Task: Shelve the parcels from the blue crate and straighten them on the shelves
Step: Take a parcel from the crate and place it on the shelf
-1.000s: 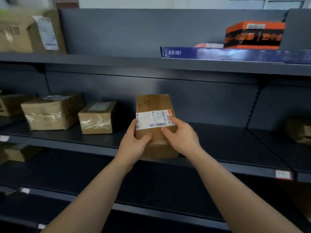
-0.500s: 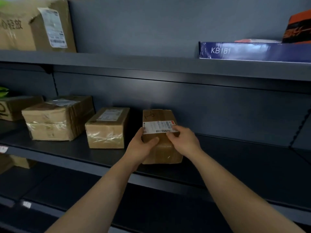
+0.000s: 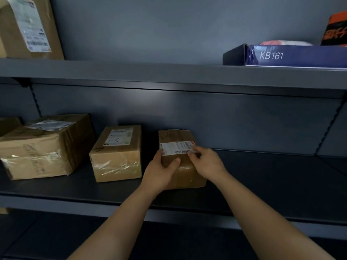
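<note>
A brown cardboard parcel [image 3: 174, 137] with a white barcode label sits on the dark grey middle shelf [image 3: 262, 177]. My left hand [image 3: 161, 171] grips its near left corner, thumb over the top. My right hand [image 3: 208, 162] holds the near right side, fingertips pinching at the label's edge. To its left stand a taped parcel marked "1-6" [image 3: 117, 152] and a larger taped parcel [image 3: 43, 147]. The blue crate is out of view.
The upper shelf [image 3: 169, 72] carries a big labelled carton [image 3: 28, 27] at the left and a blue box marked KB161 [image 3: 293, 55] with an orange box [image 3: 336, 29] at the right. Bare shelf stretches right of the held parcel. A lower shelf lies dark below.
The parcel came down from the air onto the middle shelf and slid back, next to the "1-6" parcel. Both hands stayed on it. The view moved closer and leftward.
</note>
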{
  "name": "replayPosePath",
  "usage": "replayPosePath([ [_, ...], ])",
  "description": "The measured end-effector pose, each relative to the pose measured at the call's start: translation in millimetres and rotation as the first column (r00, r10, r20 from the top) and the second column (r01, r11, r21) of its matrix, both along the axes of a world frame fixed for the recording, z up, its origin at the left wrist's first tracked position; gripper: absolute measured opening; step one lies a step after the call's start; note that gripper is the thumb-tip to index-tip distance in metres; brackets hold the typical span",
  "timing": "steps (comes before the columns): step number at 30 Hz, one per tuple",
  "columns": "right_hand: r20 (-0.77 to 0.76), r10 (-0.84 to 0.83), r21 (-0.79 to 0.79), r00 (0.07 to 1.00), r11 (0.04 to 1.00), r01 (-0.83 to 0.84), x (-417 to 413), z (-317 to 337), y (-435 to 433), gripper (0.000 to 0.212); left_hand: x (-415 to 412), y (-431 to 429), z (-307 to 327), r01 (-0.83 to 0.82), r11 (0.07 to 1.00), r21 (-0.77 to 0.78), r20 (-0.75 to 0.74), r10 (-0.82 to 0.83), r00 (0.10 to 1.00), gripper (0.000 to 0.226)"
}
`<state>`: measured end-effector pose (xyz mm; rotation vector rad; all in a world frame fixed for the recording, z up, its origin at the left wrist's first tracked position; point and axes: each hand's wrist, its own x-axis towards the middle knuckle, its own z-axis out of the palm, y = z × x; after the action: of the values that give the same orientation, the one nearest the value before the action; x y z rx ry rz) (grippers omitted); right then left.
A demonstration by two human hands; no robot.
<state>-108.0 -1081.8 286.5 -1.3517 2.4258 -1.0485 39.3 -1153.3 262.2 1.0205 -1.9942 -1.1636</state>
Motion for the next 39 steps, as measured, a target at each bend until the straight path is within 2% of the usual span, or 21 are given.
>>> replayPosePath([
  [3,-0.082,-0.010,-0.062,0.997,0.998,0.005,7,2,8,0.044,2,-1,6,-0.006,0.972,-0.235,0.120,0.035,0.992,0.066],
  [6,-0.229,-0.043,-0.108,0.972,0.994,0.018,17,7,25,0.039,6,2,18,0.035,0.875,-0.483,0.169,0.053,0.984,0.058],
  [9,-0.379,-0.107,-0.112,0.919,0.991,0.069,25,12,48,0.041,8,12,29,0.100,0.790,-0.605,0.194,0.024,0.981,0.049],
  [12,-0.437,-0.193,-0.135,0.879,0.980,0.148,31,10,81,0.046,6,30,33,0.185,0.719,-0.670,0.209,-0.056,0.976,0.049],
  [18,-0.495,-0.367,-0.096,0.788,0.924,0.370,44,-11,178,0.047,-5,96,20,0.391,0.621,-0.679,0.283,-0.270,0.920,0.047],
  [23,-0.499,-0.495,-0.008,0.711,0.823,0.567,63,-30,281,0.048,-23,176,-1,0.545,0.507,-0.668,0.329,-0.456,0.827,0.047],
  [31,-0.441,-0.692,0.116,0.572,0.588,0.801,110,-67,464,0.047,-37,351,-41,0.757,0.280,-0.590,0.411,-0.703,0.580,0.048],
  [39,-0.374,-0.829,0.245,0.416,0.344,0.906,165,-106,647,0.053,-35,543,-86,0.866,0.064,-0.496,0.473,-0.816,0.331,0.049],
])
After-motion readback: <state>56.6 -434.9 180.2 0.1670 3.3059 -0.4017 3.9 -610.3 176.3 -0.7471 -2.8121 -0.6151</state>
